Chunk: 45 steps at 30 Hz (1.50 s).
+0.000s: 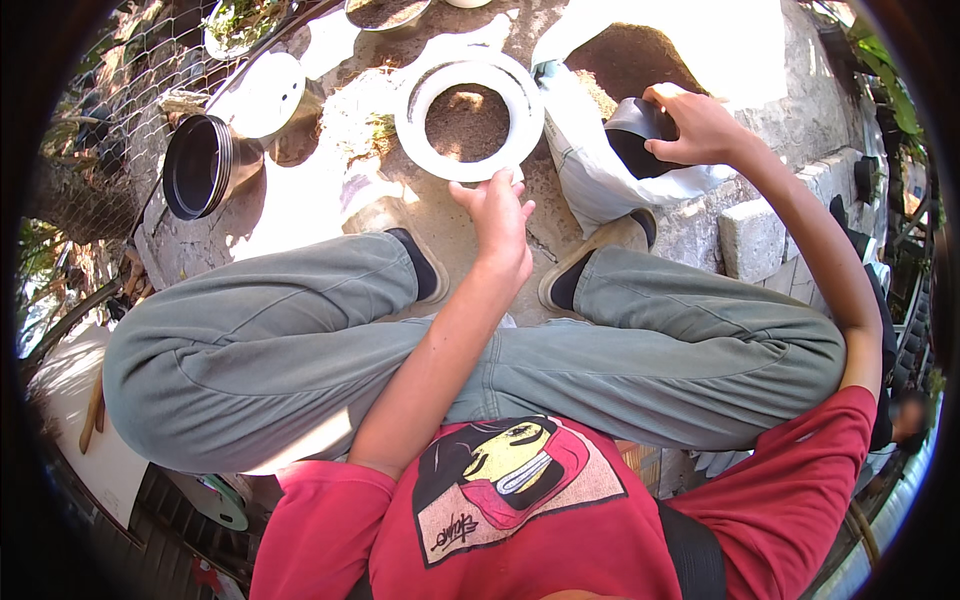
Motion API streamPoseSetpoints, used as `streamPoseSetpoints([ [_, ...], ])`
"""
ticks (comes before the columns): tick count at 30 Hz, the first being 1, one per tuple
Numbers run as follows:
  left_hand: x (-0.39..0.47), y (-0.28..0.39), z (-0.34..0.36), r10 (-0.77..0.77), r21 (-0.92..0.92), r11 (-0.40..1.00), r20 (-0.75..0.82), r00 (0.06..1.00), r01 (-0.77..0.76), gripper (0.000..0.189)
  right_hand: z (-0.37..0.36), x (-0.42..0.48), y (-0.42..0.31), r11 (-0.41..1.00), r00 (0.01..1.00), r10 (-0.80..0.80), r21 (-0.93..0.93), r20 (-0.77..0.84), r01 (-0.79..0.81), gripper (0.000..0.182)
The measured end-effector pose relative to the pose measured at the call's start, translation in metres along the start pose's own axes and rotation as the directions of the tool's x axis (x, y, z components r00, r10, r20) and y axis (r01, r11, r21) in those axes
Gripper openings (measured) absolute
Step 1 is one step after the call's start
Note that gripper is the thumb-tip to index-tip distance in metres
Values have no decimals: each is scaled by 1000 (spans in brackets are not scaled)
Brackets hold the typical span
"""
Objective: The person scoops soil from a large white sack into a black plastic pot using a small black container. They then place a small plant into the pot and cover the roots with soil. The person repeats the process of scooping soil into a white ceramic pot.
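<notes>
My right hand (694, 124) grips a black plastic pot (637, 139) by its rim, tilted at the mouth of a white woven sack (581, 172). Dark soil (637, 56) shows inside the sack. My left hand (499, 214) is at the near edge of a round white pot (469, 171), its fingers spread against the rim; whether they grip it cannot be told. Brown soil (466, 124) lies inside the white pot, between my two shoes.
Nested black pots (196, 166) lie on their side at the left, near an overturned white pot (274, 94). Dry fibre (364, 112) lies beside the soil-filled pot. A wire mesh fence (139, 82) bounds the left, and stone blocks (752, 236) the right. Another soil-filled container (386, 26) stands farther off.
</notes>
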State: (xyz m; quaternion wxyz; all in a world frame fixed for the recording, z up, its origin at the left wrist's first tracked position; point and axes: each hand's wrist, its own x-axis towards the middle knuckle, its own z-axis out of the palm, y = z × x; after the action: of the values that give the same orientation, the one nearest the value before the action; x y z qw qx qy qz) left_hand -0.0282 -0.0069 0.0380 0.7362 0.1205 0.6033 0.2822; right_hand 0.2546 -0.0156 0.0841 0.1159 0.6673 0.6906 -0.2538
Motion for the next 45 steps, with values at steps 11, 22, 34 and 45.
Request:
streamPoseSetpoints([
  [11,1,0,0,-11,7,1000,11,1000,11,81,-25,4,17,990,1000,-18,139,9,16,55],
  [22,-4,3,-1,0,12,1000,30,1000,0,83,-77,14,-10,997,983,72,-9,-168,-74,66],
  [34,-1,4,-6,0,-1,1000,50,999,0,85,-76,14,-115,911,751,-387,-98,-536,400,74],
  [45,-15,7,-20,-31,15,999,16,999,30,89,-109,-8,-92,987,932,26,-140,-361,-82,89],
])
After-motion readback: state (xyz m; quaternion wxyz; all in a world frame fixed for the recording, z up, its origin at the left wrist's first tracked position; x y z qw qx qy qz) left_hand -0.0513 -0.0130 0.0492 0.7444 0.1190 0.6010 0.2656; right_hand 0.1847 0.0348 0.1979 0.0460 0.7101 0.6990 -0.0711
